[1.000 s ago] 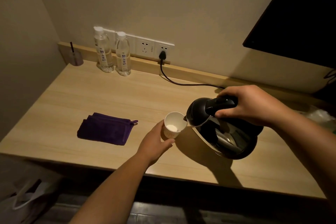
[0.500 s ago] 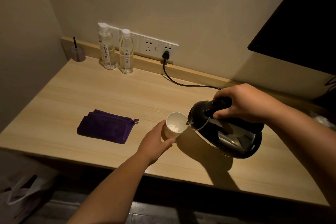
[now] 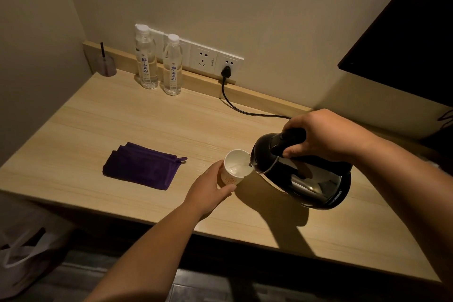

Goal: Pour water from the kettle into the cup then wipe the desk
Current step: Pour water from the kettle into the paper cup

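Note:
A black and steel kettle [image 3: 308,179] hangs tilted over the wooden desk [image 3: 122,117], its spout at the rim of a small white cup [image 3: 236,167]. My right hand [image 3: 323,135] grips the kettle's black handle from above. My left hand [image 3: 208,189] wraps the cup's near side and holds it on the desk. Water shows inside the cup. A folded purple cloth [image 3: 142,165] lies flat on the desk to the left of the cup, untouched.
Two clear water bottles [image 3: 147,56] [image 3: 172,64] stand at the back by a wall socket strip [image 3: 215,61], with a black plug and cord [image 3: 235,105] trailing right. A small clear holder [image 3: 105,64] sits in the back left corner. A white bag [image 3: 22,252] lies on the floor at left.
The kettle's spout has stayed at the cup's rim while the cup has filled with water. Both hands keep their grips; the camera view has shifted slightly.

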